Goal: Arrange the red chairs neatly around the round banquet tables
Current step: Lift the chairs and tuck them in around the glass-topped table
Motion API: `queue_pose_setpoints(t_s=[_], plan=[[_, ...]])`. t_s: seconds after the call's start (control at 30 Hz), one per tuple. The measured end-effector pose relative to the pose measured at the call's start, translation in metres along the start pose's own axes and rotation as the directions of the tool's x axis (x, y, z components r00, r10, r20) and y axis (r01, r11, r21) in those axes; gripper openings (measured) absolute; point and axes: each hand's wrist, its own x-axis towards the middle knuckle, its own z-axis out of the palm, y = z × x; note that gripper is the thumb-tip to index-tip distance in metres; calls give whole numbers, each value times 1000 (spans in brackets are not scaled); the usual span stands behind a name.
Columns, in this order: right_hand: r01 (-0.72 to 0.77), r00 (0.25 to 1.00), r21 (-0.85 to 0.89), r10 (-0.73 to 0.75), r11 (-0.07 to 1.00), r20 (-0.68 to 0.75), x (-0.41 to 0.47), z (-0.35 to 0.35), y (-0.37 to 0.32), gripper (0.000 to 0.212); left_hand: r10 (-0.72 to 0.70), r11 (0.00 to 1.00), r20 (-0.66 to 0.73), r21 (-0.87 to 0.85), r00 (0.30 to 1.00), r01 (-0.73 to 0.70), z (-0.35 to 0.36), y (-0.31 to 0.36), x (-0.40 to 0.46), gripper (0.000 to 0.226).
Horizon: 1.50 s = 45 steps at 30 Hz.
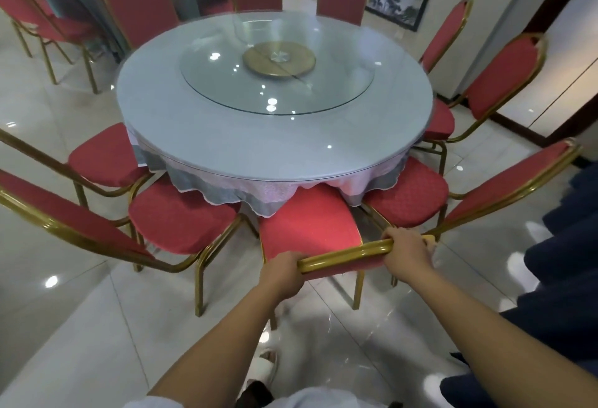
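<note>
Both hands, left hand [284, 273] and right hand [408, 250], grip the chair [310, 223] backrest | seat probably under round surface [226, 136] hem | push straight, level with neighbours.

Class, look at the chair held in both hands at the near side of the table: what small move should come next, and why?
Probably a short turn to square it up. The left hand and right hand grip the top rail of the held chair; its seat front is already under the tablecloth, but it sits angled, nearly touching the right neighbour chair.
</note>
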Motion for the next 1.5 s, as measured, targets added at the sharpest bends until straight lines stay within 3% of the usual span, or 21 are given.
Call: queue_pose_setpoints(t_s=[0.2,0.37,0.43,0.6,0.73,0.93,1.2,1.37,1.5], plan=[[39,999,20,-39,999,36,-3,-5,-1,38,-25,999,4,-25,1000,25,-4,0,-3,37],[228,959,140,-247,963,138,-15,-16,37,78,-29,996,121,-79,992,39,-13,4,-7,89],[251,954,189,-276,949,118,-28,-21,60,83,2,998,144,-57,990,6,-21,15,-14,99],[193,971,300,-226,934,77,-56,-31,135,82,169,985,-45,51,985,-166,-18,84,-33,92],[107,989,470,-144,876,43,-69,-43,195,73,329,931,-169,-109,929,-349,9,153,-50,67],[92,996,584,-62,807,-70,-66,-70,252,66,410,894,-88,-157,908,-419,47,219,-39,67],[95,992,616,-19,782,-129,3,-103,302,59,446,888,54,-149,893,-435,90,307,45,62],[86,988,621,12,779,-151,90,-128,332,61,358,920,116,-214,926,-329,120,371,148,82],[51,998,555,-18,830,-66,175,-160,345,69,275,952,158,-182,948,-246,136,423,228,101]])
